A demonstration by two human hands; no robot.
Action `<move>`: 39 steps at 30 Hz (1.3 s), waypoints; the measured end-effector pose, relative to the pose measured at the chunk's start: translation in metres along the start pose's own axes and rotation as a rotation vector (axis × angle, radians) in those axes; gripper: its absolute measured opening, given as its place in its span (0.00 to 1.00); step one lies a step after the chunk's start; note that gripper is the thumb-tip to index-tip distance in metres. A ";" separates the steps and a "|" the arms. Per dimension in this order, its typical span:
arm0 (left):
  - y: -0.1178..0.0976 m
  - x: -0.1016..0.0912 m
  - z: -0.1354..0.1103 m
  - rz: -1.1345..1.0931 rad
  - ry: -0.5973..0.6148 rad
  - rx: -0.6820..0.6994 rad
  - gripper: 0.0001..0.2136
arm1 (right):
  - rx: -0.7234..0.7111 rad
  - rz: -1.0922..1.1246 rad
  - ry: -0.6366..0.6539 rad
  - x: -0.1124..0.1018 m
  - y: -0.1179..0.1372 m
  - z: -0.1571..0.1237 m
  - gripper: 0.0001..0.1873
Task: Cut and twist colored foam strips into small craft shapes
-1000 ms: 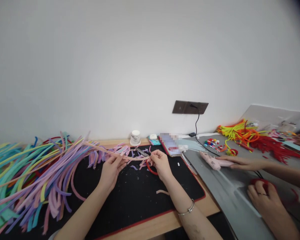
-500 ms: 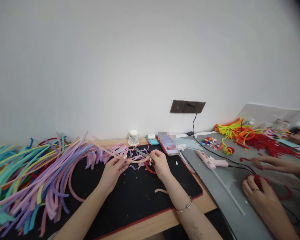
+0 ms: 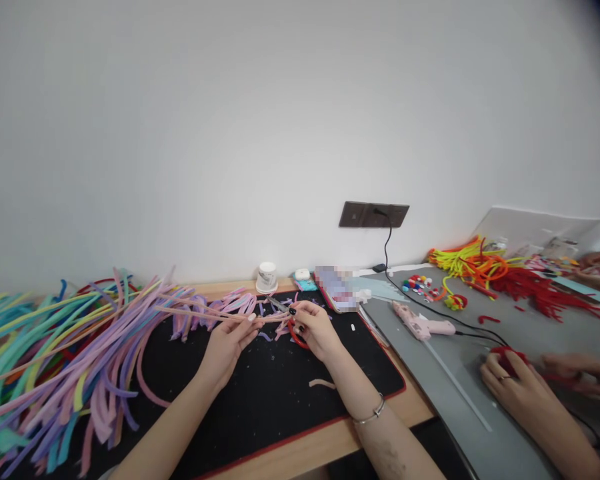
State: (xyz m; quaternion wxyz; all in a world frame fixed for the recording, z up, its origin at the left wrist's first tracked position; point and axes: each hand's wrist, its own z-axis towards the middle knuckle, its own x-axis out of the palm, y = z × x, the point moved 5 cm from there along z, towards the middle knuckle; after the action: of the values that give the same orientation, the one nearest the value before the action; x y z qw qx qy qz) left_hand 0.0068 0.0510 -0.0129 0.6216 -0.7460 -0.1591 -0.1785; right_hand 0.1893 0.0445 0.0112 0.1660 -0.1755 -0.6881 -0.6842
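Note:
Pale peach pipe cleaners (image 3: 195, 311) stretch between my two hands above a black mat. My left hand (image 3: 229, 347) pinches them partway along, with the long ends trailing left toward a big pile of pastel pipe cleaners (image 3: 95, 347). Across from it, my right hand (image 3: 319, 331) has thumb and fingertips closed on the short end of the same strands. Scissors (image 3: 279, 305) with red handles show just behind my right hand, partly covered by its fingers. Cut lilac and pink pieces (image 3: 265, 336) lie around them, and a peach offcut (image 3: 322, 383) lies nearer me.
A paper cup (image 3: 267, 276), a phone (image 3: 336, 288) and a white case (image 3: 303, 274) stand along the back. To the right are a pink glue gun (image 3: 422, 327) with its cord, yellow and red pipe cleaners (image 3: 480, 263), and a co-worker's hands (image 3: 523, 387) holding something red.
My right fingers have shifted slightly left along the peach strands, and the strands' trailing part has dropped lower. The co-worker's far hand has moved down toward the red item.

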 end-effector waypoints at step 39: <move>0.004 0.005 -0.002 0.085 0.043 -0.083 0.12 | -0.172 -0.254 0.023 -0.001 -0.003 0.004 0.16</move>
State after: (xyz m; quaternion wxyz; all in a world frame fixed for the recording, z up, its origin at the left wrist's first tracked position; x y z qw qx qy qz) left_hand 0.0131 0.0485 -0.0133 0.6004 -0.7732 -0.1065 -0.1744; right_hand 0.1887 0.0484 0.0079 0.0703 -0.0926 -0.6418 -0.7580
